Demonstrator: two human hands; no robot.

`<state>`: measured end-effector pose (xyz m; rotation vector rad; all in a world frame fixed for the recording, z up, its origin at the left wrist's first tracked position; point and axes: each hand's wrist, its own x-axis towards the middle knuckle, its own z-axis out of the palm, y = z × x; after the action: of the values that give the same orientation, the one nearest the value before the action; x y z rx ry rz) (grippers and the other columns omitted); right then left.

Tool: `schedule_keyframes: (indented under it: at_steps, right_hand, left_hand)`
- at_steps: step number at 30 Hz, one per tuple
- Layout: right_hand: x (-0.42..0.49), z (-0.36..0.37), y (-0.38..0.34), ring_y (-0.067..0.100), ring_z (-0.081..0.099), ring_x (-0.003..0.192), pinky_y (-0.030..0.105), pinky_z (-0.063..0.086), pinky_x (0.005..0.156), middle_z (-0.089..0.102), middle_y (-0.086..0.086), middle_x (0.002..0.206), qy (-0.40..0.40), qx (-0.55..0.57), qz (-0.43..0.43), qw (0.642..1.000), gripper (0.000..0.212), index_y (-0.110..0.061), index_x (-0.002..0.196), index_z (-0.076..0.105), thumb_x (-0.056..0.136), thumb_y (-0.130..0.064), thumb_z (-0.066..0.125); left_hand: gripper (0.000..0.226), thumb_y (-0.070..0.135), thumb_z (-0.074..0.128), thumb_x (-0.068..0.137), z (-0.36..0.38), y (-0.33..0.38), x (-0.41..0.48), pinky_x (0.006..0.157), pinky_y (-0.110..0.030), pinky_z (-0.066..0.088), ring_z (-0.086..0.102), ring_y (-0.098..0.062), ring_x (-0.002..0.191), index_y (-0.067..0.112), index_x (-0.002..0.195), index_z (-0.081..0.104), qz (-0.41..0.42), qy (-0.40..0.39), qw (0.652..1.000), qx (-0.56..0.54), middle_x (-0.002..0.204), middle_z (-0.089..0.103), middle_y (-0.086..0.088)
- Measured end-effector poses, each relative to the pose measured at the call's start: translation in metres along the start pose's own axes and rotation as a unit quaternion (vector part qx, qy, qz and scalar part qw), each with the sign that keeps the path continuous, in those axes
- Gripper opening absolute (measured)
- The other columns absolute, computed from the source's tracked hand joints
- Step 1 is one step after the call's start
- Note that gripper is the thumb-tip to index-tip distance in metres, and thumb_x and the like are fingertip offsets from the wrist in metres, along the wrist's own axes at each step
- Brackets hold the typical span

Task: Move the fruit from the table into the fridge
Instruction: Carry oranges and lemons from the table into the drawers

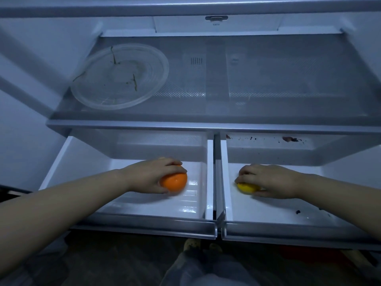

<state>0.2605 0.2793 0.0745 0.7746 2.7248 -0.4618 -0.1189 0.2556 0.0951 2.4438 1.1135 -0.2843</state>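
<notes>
a clear round plate [119, 76] bearing green scraps [135, 82] sits upper left; dark crumbs [298, 212] lower right.

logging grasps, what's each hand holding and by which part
Left hand grips the orange over its top; right hand grips the lemon over its top.
</notes>
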Motion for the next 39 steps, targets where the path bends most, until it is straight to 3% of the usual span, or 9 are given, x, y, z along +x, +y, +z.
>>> schedule_keyframes:
  at_steps: [7,12,15,18,21,25,28,34,39]
  right_hand:
    - [-0.002,-0.011,-0.004,0.011,0.039,0.122,0.022,0.042,0.090,0.037,-0.006,0.140,0.002,0.013,0.004,1.000,0.062,-0.034,0.140,0.033,0.086,-0.050,0.058]
    - [-0.008,-0.045,-0.018,0.012,0.036,0.129,0.026,0.037,0.101,0.032,-0.005,0.144,0.023,-0.011,0.002,1.000,0.055,-0.031,0.141,0.033,0.092,-0.051,0.047]
    - [-0.013,-0.075,-0.036,0.008,0.046,0.119,0.026,0.044,0.091,0.044,-0.010,0.133,0.055,-0.031,-0.022,0.998,0.043,-0.034,0.134,0.042,0.095,-0.049,0.042]
    - [-0.015,-0.113,-0.062,0.009,0.056,0.100,0.022,0.047,0.075,0.058,-0.011,0.112,0.139,-0.047,-0.069,0.987,0.031,-0.032,0.120,0.055,0.096,-0.044,0.040]
    - [-0.012,-0.143,-0.086,0.010,0.056,0.099,0.025,0.050,0.070,0.058,-0.008,0.113,0.211,-0.054,-0.091,0.972,0.033,-0.027,0.117,0.058,0.096,-0.044,0.039]
    - [0.000,-0.161,-0.110,0.011,0.053,0.105,0.023,0.048,0.074,0.055,-0.006,0.120,0.263,-0.069,-0.096,0.958,0.038,-0.025,0.122,0.053,0.095,-0.047,0.037]
    - [0.012,-0.163,-0.122,0.018,0.052,0.112,0.031,0.051,0.082,0.051,0.000,0.128,0.253,-0.086,-0.086,0.960,0.051,-0.020,0.129,0.048,0.094,-0.054,0.031]
    - [0.035,-0.156,-0.152,0.021,0.038,0.129,0.034,0.040,0.100,0.038,0.001,0.144,0.260,-0.061,-0.075,0.961,0.063,-0.017,0.141,0.036,0.091,-0.055,0.040]
    - [0.054,-0.148,-0.187,0.018,0.025,0.136,0.031,0.029,0.107,0.026,0.000,0.151,0.228,-0.032,-0.101,0.968,0.068,-0.019,0.145,0.026,0.091,-0.056,0.040]
  left_hand:
    - [0.078,0.057,0.063,0.078,-0.003,0.002,-0.004,0.096,-0.036,0.045,0.032,-0.016,0.132,0.046,0.141,0.018,-0.012,-0.016,1.000,-0.001,0.149,0.023,0.010]
    - [0.078,0.053,0.056,0.085,-0.033,0.024,-0.015,0.102,-0.025,0.029,0.021,-0.011,0.138,0.040,0.147,0.012,-0.039,-0.005,0.998,0.047,0.155,0.015,0.010]
    - [0.068,0.061,0.043,0.087,-0.056,0.043,-0.031,0.099,-0.023,0.031,0.024,-0.007,0.137,0.041,0.146,0.017,-0.060,0.029,0.996,0.065,0.152,0.021,0.014]
    - [0.073,0.074,0.022,0.076,-0.075,0.064,-0.053,0.089,-0.018,0.030,0.026,-0.003,0.134,0.048,0.144,0.018,-0.089,0.097,0.989,0.062,0.150,0.023,0.020]
    - [0.071,0.073,0.022,0.078,-0.083,0.086,-0.073,0.096,-0.024,0.034,0.029,-0.004,0.134,0.045,0.143,0.024,-0.121,0.178,0.974,0.072,0.149,0.028,0.018]
    - [0.064,0.065,0.029,0.085,-0.086,0.113,-0.093,0.101,-0.033,0.039,0.039,-0.014,0.131,0.033,0.139,0.041,-0.168,0.254,0.946,0.115,0.146,0.041,0.005]
    - [0.056,0.058,0.035,0.089,-0.082,0.133,-0.105,0.096,-0.037,0.043,0.049,-0.022,0.125,0.026,0.130,0.055,-0.214,0.279,0.925,0.147,0.139,0.050,-0.002]
    - [0.058,0.057,0.034,0.089,-0.062,0.168,-0.139,0.101,-0.036,0.038,0.048,-0.024,0.125,0.023,0.132,0.054,-0.332,0.322,0.878,0.123,0.139,0.050,-0.005]
    - [0.064,0.063,0.023,0.088,-0.035,0.196,-0.175,0.105,-0.029,0.026,0.034,-0.015,0.135,0.031,0.140,0.040,-0.428,0.329,0.839,0.065,0.148,0.037,0.003]
